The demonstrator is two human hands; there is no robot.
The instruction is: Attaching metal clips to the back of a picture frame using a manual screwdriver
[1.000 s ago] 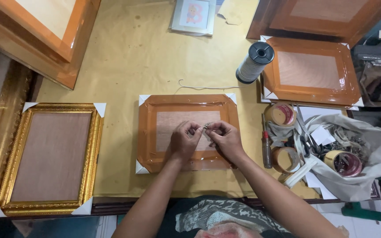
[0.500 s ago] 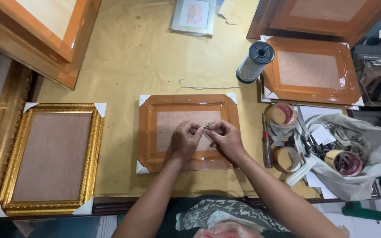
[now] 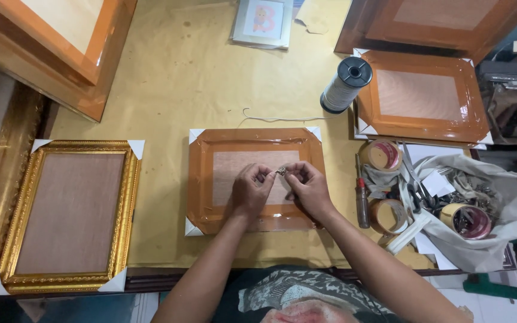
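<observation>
An orange-brown picture frame (image 3: 210, 179) lies face down in front of me, wrapped in clear film with white corner guards. Over its plywood back, my left hand (image 3: 250, 190) and my right hand (image 3: 307, 186) meet fingertip to fingertip. Between them they pinch a small metal piece (image 3: 281, 171), too small to tell exactly what it is. A thin white string (image 3: 270, 118) lies on the table just beyond the frame and runs toward a spool of thread (image 3: 346, 84).
A gold ornate frame (image 3: 19, 227) lies face down at left. Another orange frame (image 3: 421, 96) lies at right, larger frames lean at the back corners. Tape rolls (image 3: 380, 155), a screwdriver (image 3: 362, 200) and an open bag of tools (image 3: 480, 203) crowd the right edge. A small framed picture (image 3: 262, 20) lies at the back.
</observation>
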